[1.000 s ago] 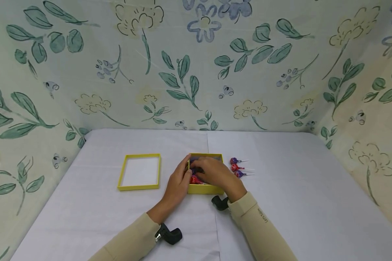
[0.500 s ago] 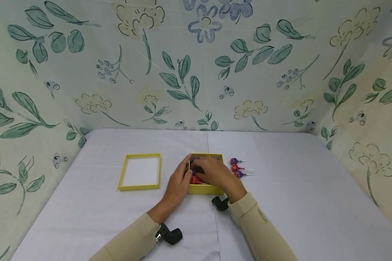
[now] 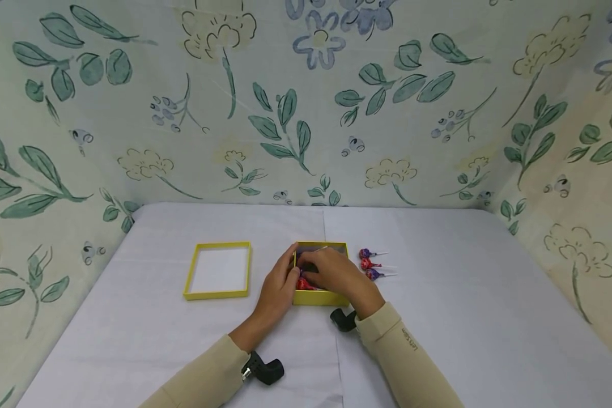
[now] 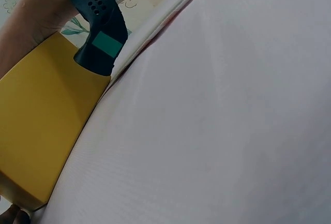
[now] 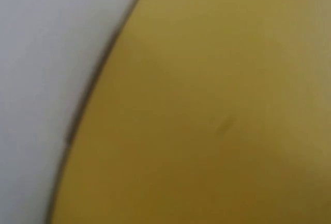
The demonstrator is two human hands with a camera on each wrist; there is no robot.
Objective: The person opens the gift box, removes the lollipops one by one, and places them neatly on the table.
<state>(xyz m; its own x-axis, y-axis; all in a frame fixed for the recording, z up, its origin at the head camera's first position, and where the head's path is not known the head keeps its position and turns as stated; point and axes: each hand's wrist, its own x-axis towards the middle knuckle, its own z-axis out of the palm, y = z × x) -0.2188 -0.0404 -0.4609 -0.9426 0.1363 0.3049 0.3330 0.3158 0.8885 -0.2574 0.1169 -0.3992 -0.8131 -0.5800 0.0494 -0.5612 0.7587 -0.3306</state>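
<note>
In the head view, my left hand (image 3: 277, 286) grips the left wall of an open yellow box (image 3: 320, 298), with the thumb at its top edge. My right hand (image 3: 336, 273) reaches down into the box from the right, fingers bent. Its fingertips are partly hidden among wrapped lollipops, so whether they pinch one is unclear. A red lollipop (image 3: 305, 284) shows at the box's near left, with a bit of purple wrapper beside it. Left fingers (image 4: 13, 217) touch the yellow box (image 4: 46, 110) in the left wrist view. Only the box's yellow side (image 5: 207, 105) fills the right wrist view.
Three wrapped lollipops, purple (image 3: 365, 253), red (image 3: 368, 264) and purple (image 3: 372, 274), lie right of the box with sticks pointing right. Left of my hands lies a yellow-rimmed lid (image 3: 216, 294), inside up. White cloth (image 3: 454, 317) covers the table; a patterned curtain (image 3: 306, 113) stands behind.
My right hand's fingers have shifted slightly inside the box, and a little white stick now shows more clearly above its knuckles. My left hand keeps its hold; the lid and outside lollipops stay put.
</note>
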